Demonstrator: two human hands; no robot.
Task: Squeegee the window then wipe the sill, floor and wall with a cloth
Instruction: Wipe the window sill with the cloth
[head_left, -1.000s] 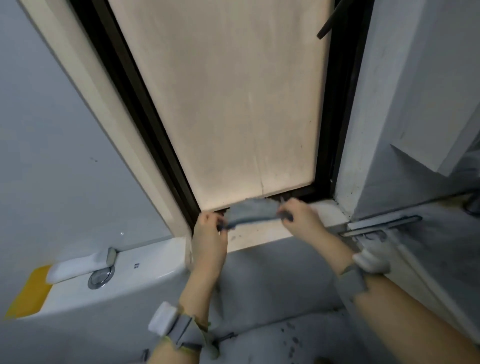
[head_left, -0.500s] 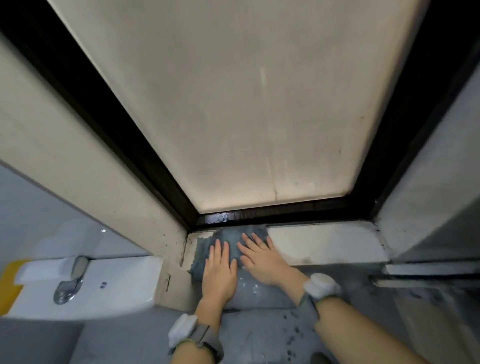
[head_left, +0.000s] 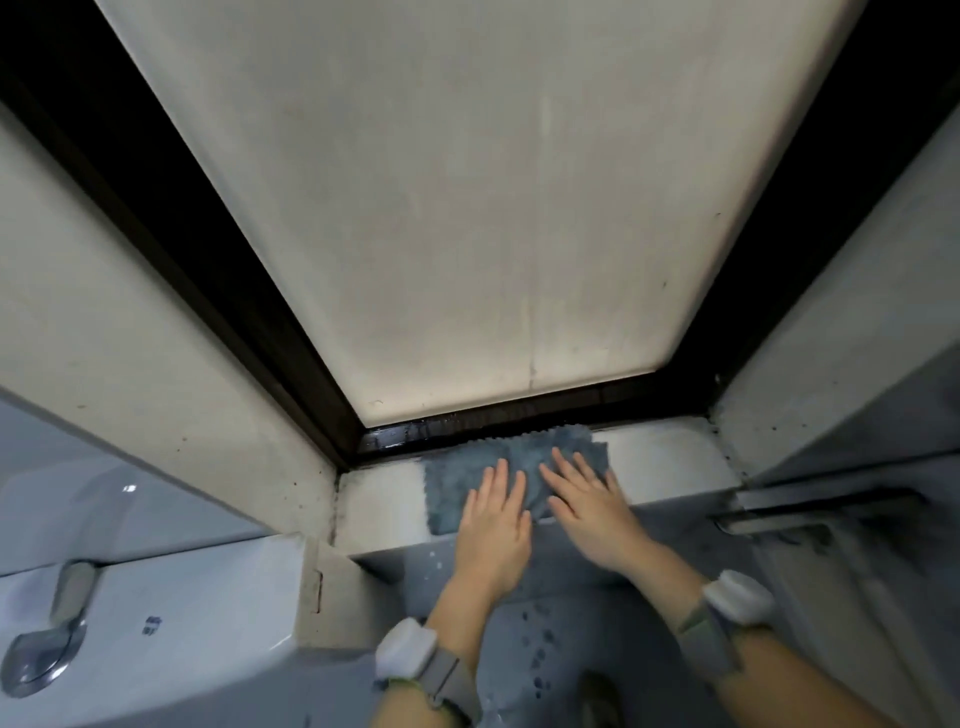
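Note:
A grey-blue cloth (head_left: 524, 454) lies spread on the white window sill (head_left: 670, 457), near its middle and against the dark bottom frame (head_left: 498, 418). My left hand (head_left: 493, 525) lies flat on the cloth's near left part, fingers apart. My right hand (head_left: 587, 504) lies flat beside it on the cloth's right part, fingers spread. Neither hand curls around the cloth; both palms rest on it. Above rises the frosted window pane (head_left: 467, 208) with a faint vertical streak.
A white toilet cistern (head_left: 171, 618) with a chrome flush button (head_left: 36, 660) stands at lower left. A long squeegee-like tool (head_left: 815, 512) lies on a ledge to the right. The grey wall (head_left: 540, 634) below the sill carries dark spots. White reveals close in on both sides.
One second ago both hands held the cloth up by its ends; then they laid it flat at the sill's left corner. The hands and cloth have since slid right along the sill.

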